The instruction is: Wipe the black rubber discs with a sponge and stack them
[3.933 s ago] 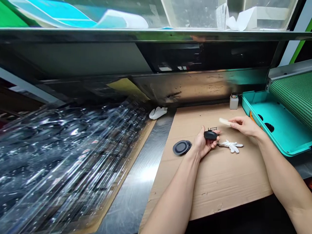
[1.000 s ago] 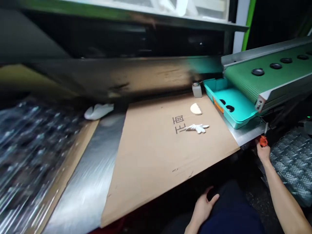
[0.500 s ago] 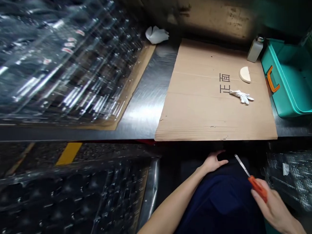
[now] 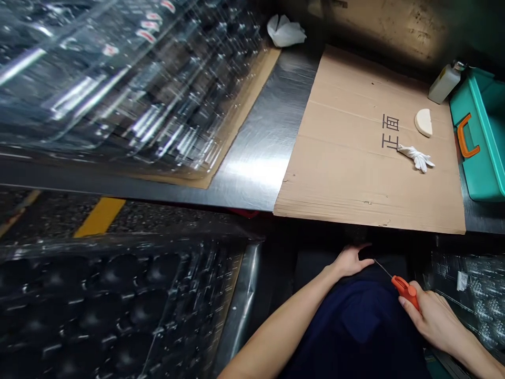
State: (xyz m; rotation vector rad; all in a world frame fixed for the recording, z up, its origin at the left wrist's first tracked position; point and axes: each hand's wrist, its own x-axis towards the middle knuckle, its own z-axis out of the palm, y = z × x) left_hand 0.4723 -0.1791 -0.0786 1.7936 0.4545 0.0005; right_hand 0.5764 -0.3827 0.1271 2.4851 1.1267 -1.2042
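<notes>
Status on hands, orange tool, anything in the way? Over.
Right hand gripping orange tool. Left hand: grip unclear against dark. In the way: left thumb, seemingly close by tool's tip. Half-disc on cardboard, untouched.

A: Past the front edge of the shiny steel table (image 4: 260, 152), you have open room over the left half of the flat brown cardboard sheet (image 4: 347, 168) and the metal strip beside it.

B: Farther left, stacked clear plastic trays (image 4: 165, 100) block you; rightward, a crumpled white glove (image 4: 417, 158), cream half-round pad (image 4: 424, 123), squarish whitish bottle (image 4: 444, 85) and teal plastic bin (image 4: 479, 171) stand in your way.

A: Between your left hand (image 4: 351, 261) and right hand (image 4: 436, 318), an orange-handled, thin-bladed tool (image 4: 403, 288) spans the gap.
</notes>
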